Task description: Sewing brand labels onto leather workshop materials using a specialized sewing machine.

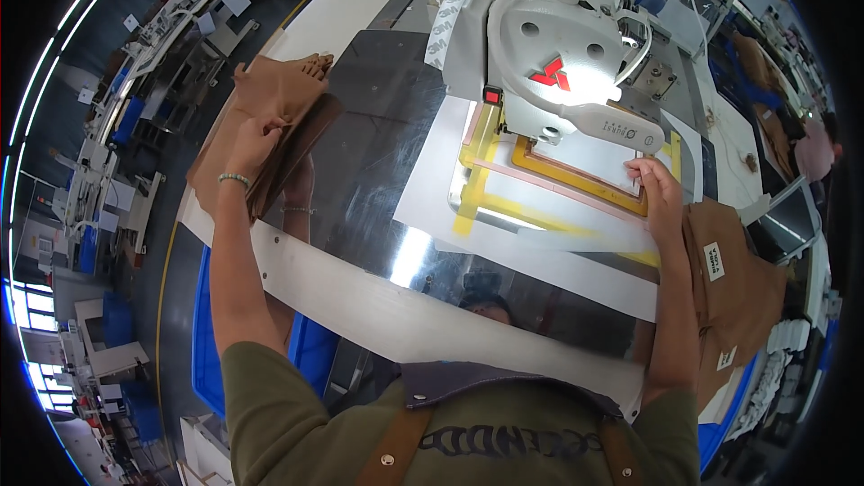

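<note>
My left hand (256,148) is closed in a pinch on the top piece of a stack of brown fabric (236,117), which lies at the left of the worktable. Over at the sewing machine (562,40), my right hand (661,193) has its fingers stretched over the right side of an amber-edged clamp frame (576,178). Its fingertips touch the inner edge there, and nothing shows in its grip. Beneath the frame lies a white sheet (432,189) with yellow tape (477,184) along its borders. The needle area is partly hidden by the machine's head.
More brown fabric pieces (733,279) with white labels hang at the right table edge. A blue bin (209,342) stands below the table's left front. The dark, shiny tabletop (360,117) has a pale front edge (378,297). Other workstations (126,81) line the left.
</note>
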Demonstrator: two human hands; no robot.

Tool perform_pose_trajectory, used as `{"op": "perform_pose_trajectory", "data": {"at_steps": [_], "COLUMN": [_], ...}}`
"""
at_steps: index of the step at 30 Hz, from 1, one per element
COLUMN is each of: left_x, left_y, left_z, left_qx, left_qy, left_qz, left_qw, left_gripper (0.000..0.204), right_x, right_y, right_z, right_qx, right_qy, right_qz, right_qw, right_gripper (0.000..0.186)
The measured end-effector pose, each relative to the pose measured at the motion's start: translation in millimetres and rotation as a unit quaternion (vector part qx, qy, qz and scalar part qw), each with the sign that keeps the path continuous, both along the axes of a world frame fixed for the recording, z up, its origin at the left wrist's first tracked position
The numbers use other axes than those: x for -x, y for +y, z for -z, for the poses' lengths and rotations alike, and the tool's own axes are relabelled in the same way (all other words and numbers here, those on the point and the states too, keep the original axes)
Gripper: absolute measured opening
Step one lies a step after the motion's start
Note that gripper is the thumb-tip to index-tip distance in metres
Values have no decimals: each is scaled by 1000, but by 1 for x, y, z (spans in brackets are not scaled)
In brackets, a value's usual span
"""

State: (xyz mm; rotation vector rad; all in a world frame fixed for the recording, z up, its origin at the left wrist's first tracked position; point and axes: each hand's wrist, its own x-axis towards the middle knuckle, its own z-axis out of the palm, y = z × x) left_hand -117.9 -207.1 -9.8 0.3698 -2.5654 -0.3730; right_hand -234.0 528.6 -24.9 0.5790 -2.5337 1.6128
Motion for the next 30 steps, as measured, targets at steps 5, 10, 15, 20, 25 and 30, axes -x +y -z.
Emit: {"op": "perform_pose_trajectory", "data": {"at_steps": [5,10,15,20,25,30], "left_x": [-2,22,46,22,18,-25], "left_y": [-3,60,70,5,94,197], "left_z": [31,36,31,29,-30,-43], "left_qx": [124,180,45,-247,-41,140], "left_qy": [-31,-87,-112,-35,167,67], "left_qz": [-113,-153,-186,-160,-58,166], "left_qw": [985,968,975,955,983,974], "left_gripper": [26,53,67,51,25,25], "right_x": [4,-6,-5,-5,-10,-44], "right_y": [-13,-11,-6,-22,-12,-74], "right_z": [-1,-8,-8,-10,-19,-59], "right_qx": [-3,-34,-77,-84,-115,-201], "right_qy": [13,28,77,76,89,274], "right_qz": [-26,-13,-33,-58,-31,-166], "right_qw": [1000,999,993,992,989,926], "right_gripper": [30,26,23,21,21,16]}}
